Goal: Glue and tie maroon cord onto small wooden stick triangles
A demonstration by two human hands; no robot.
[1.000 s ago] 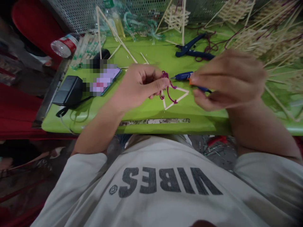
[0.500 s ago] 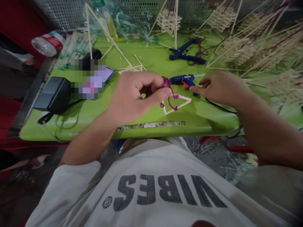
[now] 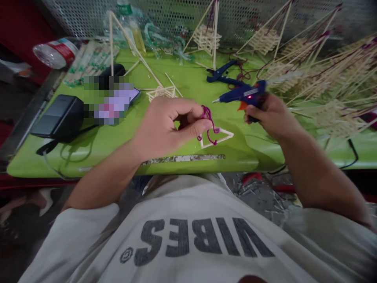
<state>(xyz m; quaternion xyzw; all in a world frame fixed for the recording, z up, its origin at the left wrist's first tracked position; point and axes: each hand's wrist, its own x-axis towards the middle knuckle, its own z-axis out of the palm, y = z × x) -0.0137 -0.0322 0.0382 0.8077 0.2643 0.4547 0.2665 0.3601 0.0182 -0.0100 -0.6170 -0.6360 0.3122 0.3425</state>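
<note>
My left hand (image 3: 171, 125) is closed in a pinch on a purple string (image 3: 207, 118) tied to a small triangle of wooden sticks (image 3: 218, 137) lying on the green table (image 3: 118, 145). My right hand (image 3: 269, 116) is wrapped round the grip of a blue glue gun (image 3: 243, 94), held up off the table to the right of the triangle. The gun's nozzle points left and a red light shows on its body.
Blue cutters (image 3: 219, 72) lie behind the glue gun. Many stick pyramids (image 3: 318, 78) crowd the right and back. A phone (image 3: 118, 104), a black adapter (image 3: 59, 118), a plastic bottle (image 3: 53, 53) and stick bundles (image 3: 88, 61) sit on the left. A mesh wall (image 3: 176, 15) is behind.
My right hand reached to the glue gun lying on the table, gripped it and raised it up to the right. My left hand kept its pinch on the purple string.
</note>
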